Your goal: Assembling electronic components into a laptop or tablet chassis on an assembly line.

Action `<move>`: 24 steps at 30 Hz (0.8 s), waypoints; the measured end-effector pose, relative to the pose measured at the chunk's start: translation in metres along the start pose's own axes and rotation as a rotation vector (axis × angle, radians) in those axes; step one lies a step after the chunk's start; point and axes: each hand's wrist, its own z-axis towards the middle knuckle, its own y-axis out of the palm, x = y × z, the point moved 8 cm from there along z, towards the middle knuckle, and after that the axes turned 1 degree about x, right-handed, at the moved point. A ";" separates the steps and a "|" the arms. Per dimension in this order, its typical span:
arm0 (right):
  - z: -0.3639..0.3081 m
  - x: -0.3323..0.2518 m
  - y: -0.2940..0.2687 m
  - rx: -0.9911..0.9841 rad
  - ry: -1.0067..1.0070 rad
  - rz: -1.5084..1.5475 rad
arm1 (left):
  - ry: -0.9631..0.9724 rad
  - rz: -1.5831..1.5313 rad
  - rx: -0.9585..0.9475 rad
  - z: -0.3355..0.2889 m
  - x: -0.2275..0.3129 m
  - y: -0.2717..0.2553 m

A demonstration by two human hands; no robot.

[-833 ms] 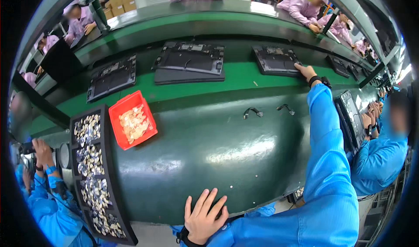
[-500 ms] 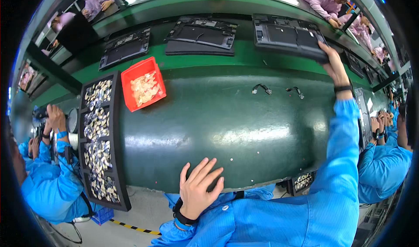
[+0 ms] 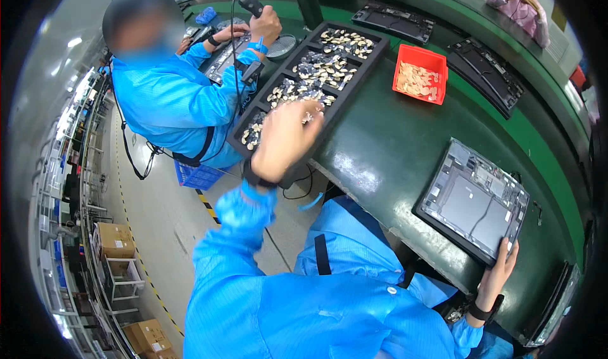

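Note:
My left hand (image 3: 288,140) reaches over the black divided tray (image 3: 345,108), at a compartment near its close end. Its fingers are bent down and blurred, and the fingertips are hard to make out. The tray holds many small cream and dark flat pieces (image 3: 326,74). An opened laptop base (image 3: 472,197), with battery and boards exposed, lies on the green table at the right. My right hand (image 3: 497,273) grips the near right corner of this laptop base, thumb and fingers around its edge.
A red bin (image 3: 441,74) of small peach-coloured pieces stands beyond the tray. More opened laptop bases (image 3: 484,74) lie along the back. A co-worker in blue (image 3: 168,99) sits at the left, near a blue crate (image 3: 199,175). Another device (image 3: 554,305) is at the right edge.
My view has swung left. The laptop base has come from the back of the table to the near side with my right hand. My left hand has moved from the table's front edge to the tray.

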 end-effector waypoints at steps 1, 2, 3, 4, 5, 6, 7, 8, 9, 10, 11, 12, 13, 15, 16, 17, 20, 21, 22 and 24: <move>0.002 -0.004 -0.001 0.026 -0.079 -0.268 | 0.063 -0.011 0.087 0.022 -0.021 0.000; 0.001 -0.012 0.001 0.036 -0.091 -0.262 | 0.102 -0.030 0.126 0.046 -0.036 0.004; -0.002 -0.021 0.013 -0.058 -0.111 -0.366 | 0.121 -0.044 0.122 0.070 -0.049 0.014; -0.009 -0.025 0.022 -0.144 -0.126 -0.474 | 0.054 -0.064 0.058 0.093 -0.055 0.028; -0.017 -0.036 0.025 -0.098 -0.308 -0.683 | 0.075 -0.042 0.084 0.107 -0.055 0.037; -0.023 -0.044 0.028 -0.083 -0.314 -0.681 | 0.095 -0.022 0.109 0.120 -0.056 0.048; -0.031 -0.061 0.037 -0.085 -0.394 -0.747 | 0.121 0.029 0.159 0.129 -0.056 0.055; -0.038 -0.077 0.045 -0.083 -0.472 -0.819 | 0.147 0.073 0.205 0.136 -0.059 0.066; -0.043 -0.086 0.049 -0.099 -0.499 -0.801 | 0.148 0.120 0.205 0.143 -0.068 0.079; -0.046 -0.092 0.051 -0.083 -0.496 -0.801 | 0.047 0.127 0.014 0.153 -0.081 0.094; -0.050 -0.099 0.055 -0.100 -0.522 -0.784 | 0.040 0.114 0.036 0.155 -0.087 0.094; -0.052 -0.105 0.059 -0.114 -0.544 -0.770 | 0.036 0.098 0.054 0.155 -0.089 0.094; -0.051 -0.110 0.061 -0.099 -0.538 -0.769 | 0.010 0.075 0.047 0.155 -0.095 0.092; -0.051 -0.124 0.075 -0.173 -0.630 -0.747 | 0.087 0.116 0.225 0.154 -0.087 0.078; -0.047 -0.130 0.075 -0.158 -0.620 -0.752 | 0.124 0.108 0.331 0.152 -0.078 0.067; -0.045 -0.142 0.083 -0.183 -0.699 -0.748 | 0.172 0.002 0.394 0.155 -0.069 0.052; -0.040 -0.175 0.117 -0.239 -0.902 -0.663 | 0.203 -0.217 0.500 0.157 -0.040 0.006; -0.034 -0.180 0.129 -0.232 -0.965 -0.696 | 0.258 -0.252 0.517 0.160 -0.023 0.002; -0.030 -0.182 0.144 -0.250 -1.063 -0.689 | 0.208 -0.385 0.459 0.160 -0.004 0.004; -0.016 -0.183 0.185 -0.321 -1.185 -0.599 | 0.186 -0.574 0.265 0.158 0.041 0.021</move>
